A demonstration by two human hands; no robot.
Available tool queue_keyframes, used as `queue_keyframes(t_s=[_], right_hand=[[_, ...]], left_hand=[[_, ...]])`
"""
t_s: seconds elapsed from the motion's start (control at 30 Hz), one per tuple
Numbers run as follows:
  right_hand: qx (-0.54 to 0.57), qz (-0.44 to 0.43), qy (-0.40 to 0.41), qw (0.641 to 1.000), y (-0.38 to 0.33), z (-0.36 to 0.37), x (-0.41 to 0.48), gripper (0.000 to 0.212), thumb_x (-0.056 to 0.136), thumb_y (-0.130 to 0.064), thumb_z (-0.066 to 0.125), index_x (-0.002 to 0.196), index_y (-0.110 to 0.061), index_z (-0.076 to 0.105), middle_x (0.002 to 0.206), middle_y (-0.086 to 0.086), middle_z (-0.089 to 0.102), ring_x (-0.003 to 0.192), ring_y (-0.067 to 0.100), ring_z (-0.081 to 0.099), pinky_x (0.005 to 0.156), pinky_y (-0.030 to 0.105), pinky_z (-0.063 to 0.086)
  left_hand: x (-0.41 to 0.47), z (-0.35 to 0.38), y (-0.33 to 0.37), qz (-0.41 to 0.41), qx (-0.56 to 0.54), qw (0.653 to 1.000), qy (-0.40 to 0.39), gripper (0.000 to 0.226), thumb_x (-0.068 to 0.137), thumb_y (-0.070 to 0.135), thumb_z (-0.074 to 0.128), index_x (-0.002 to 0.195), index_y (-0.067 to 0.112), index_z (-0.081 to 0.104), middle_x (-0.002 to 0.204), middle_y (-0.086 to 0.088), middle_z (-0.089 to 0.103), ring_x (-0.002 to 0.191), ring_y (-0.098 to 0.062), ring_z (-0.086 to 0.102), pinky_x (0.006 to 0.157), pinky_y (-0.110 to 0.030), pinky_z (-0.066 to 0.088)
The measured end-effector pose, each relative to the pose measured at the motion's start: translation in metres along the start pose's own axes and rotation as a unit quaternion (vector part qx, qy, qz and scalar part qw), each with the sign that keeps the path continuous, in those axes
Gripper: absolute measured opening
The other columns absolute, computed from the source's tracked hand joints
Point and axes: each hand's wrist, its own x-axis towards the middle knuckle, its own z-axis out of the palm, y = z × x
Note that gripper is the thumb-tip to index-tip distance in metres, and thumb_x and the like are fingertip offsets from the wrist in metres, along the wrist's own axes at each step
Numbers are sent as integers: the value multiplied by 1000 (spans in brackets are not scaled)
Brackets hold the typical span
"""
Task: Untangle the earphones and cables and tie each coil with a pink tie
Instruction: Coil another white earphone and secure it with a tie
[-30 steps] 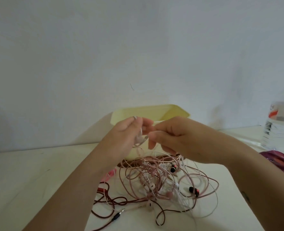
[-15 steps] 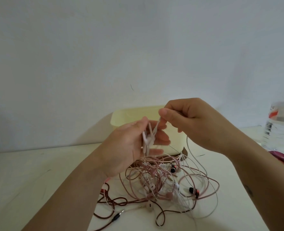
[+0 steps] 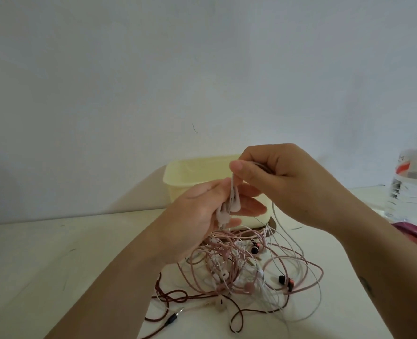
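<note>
**Fingers** (image 3: 238, 166) of the right hand (image 3: 283, 182): thumb and forefinger clamped on the cord of the white earphone (image 3: 234, 204). They are raised since a second ago, when both hands sat low and close together.

**Left hand** (image 3: 202, 216), at 7 o'clock of the right: thumb and fingers pinching the buds.

**Tangle** (image 3: 246, 263), on the desk (image 3: 55, 265) at 6 o'clock: the white cord trails into it.

**Yellow box** (image 3: 192, 174): at 12 o'clock of the tangle.

**Reading:** one white set appears to be coming free. Coiling and tying are not yet done, and no pink tie is in view.
</note>
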Motion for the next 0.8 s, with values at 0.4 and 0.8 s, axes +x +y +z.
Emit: queue_keyframes(t_s=[0.4, 0.8], right_hand=[[204, 88, -56, 973, 35, 19, 5, 32, 84, -39, 65, 76, -8, 66, 72, 26, 55, 65, 34, 53, 69, 44, 51], [-48, 53, -186, 980, 2, 14, -4, 23, 93, -34, 54, 80, -21, 68, 48, -10, 37, 45, 7, 33, 43, 19, 32]], left_hand=[[-4, 4, 20, 59, -268, 959, -68, 36, 89, 29, 41, 79, 11, 70, 77, -7, 67, 80, -21, 69, 86, -43, 53], [2, -19, 2, 101, 28, 986, 133, 36, 93, 43, 42, 92, 19, 68, 84, 3, 69, 90, -17, 66, 93, -44, 47]])
